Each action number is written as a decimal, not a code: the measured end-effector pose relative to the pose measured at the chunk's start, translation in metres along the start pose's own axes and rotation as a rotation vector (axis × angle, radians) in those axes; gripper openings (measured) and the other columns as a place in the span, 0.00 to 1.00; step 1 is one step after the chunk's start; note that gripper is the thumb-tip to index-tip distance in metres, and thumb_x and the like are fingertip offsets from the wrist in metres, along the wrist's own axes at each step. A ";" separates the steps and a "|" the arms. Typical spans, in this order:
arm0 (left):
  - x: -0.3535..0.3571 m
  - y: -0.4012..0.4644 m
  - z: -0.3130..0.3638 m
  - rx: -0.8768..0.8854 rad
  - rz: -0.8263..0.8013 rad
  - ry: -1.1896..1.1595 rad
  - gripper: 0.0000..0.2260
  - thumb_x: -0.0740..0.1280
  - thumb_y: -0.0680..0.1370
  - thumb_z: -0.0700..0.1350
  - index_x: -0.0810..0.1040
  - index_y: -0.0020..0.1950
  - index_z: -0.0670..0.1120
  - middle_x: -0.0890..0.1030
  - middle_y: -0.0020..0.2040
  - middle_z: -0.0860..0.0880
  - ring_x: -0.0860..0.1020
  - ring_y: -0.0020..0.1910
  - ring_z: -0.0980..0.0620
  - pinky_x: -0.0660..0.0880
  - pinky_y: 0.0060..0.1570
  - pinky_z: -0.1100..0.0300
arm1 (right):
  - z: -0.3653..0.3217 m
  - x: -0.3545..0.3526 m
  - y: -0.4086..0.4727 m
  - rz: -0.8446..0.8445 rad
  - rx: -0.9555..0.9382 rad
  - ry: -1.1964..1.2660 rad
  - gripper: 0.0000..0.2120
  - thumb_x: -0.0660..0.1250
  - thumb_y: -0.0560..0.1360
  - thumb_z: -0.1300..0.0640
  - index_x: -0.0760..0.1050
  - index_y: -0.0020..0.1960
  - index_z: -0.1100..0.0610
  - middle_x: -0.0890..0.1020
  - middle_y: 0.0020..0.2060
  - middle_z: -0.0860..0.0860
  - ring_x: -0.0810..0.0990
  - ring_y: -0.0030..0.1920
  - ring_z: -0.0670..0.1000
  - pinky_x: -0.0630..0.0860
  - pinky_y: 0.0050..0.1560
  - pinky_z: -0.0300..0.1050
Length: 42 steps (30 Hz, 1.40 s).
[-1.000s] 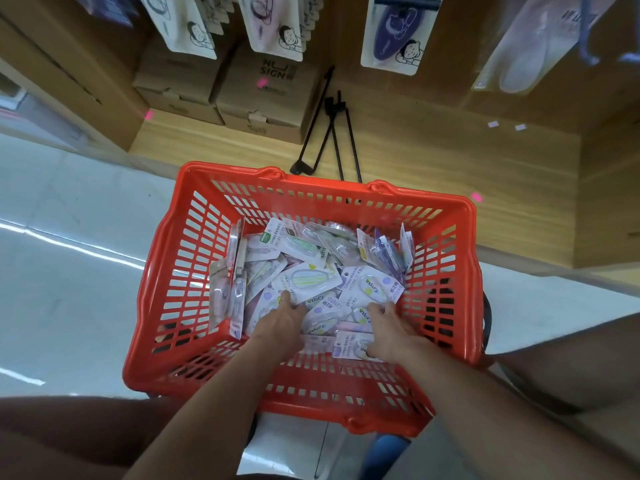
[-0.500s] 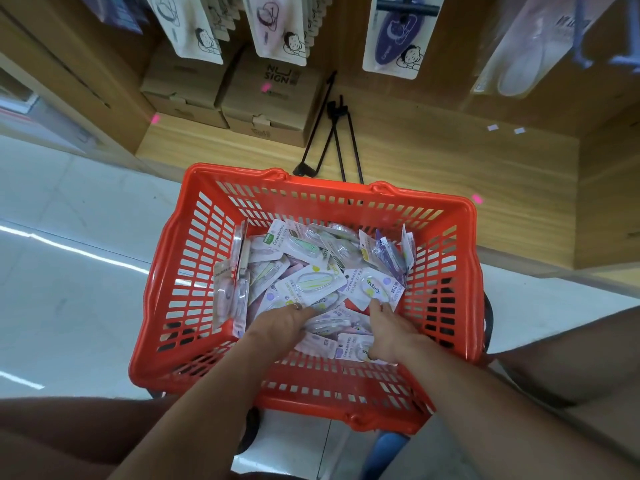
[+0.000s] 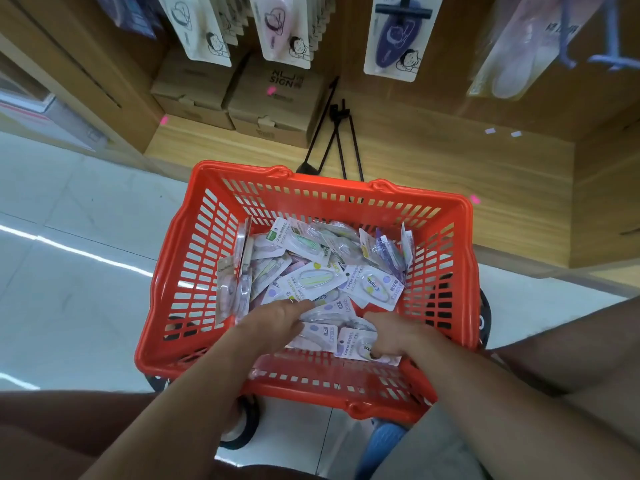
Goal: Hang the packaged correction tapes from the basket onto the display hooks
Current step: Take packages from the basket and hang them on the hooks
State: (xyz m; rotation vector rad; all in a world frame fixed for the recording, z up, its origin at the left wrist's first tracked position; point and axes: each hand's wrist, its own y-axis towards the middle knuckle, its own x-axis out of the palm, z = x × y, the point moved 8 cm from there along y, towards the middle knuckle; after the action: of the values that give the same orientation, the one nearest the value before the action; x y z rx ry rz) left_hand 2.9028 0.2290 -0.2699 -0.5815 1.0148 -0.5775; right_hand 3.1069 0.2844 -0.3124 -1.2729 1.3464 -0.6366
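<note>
Below a wooden shelf [image 3: 381,157], both hands reach into the red basket [image 3: 180,282]: left hand [image 3: 277,318] lies flat on packaged correction tapes [image 3: 311,280]; right hand [image 3: 398,336] pinches one pack [image 3: 353,342]. White cards, clear blisters, heaped loosely.

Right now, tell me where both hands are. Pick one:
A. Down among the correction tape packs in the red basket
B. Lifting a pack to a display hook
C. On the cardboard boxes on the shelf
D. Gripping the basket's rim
A: the left hand and right hand both reach into the red basket and lie among the correction tape packs, well below the hanging display.
</note>
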 end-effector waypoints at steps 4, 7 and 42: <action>-0.010 -0.007 -0.012 -0.046 0.027 -0.090 0.22 0.62 0.86 0.46 0.67 0.81 0.51 0.77 0.71 0.42 0.76 0.68 0.43 0.72 0.65 0.53 | 0.001 -0.015 -0.010 -0.055 0.006 -0.016 0.35 0.75 0.75 0.51 0.64 0.78 0.53 0.74 0.70 0.54 0.78 0.64 0.56 0.78 0.58 0.47; -0.018 -0.012 -0.021 -0.083 0.064 -0.135 0.18 0.63 0.84 0.43 0.73 0.75 0.48 0.81 0.63 0.41 0.79 0.61 0.43 0.71 0.54 0.56 | -0.003 -0.030 -0.021 -0.062 0.004 0.075 0.43 0.75 0.75 0.48 0.57 0.84 0.50 0.67 0.80 0.53 0.73 0.73 0.56 0.74 0.61 0.46; 0.016 0.003 0.013 -0.061 -0.195 0.019 0.23 0.66 0.80 0.39 0.66 0.72 0.54 0.77 0.63 0.41 0.78 0.59 0.40 0.77 0.59 0.46 | 0.020 -0.045 -0.049 0.100 0.124 0.995 0.19 0.65 0.81 0.69 0.73 0.71 0.62 0.79 0.67 0.62 0.78 0.67 0.64 0.74 0.71 0.63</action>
State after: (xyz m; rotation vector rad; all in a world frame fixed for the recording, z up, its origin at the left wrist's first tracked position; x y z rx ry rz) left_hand 2.9216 0.2229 -0.2763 -0.7353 1.0026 -0.7276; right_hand 3.1318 0.3182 -0.2573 -0.7666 2.0985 -1.3557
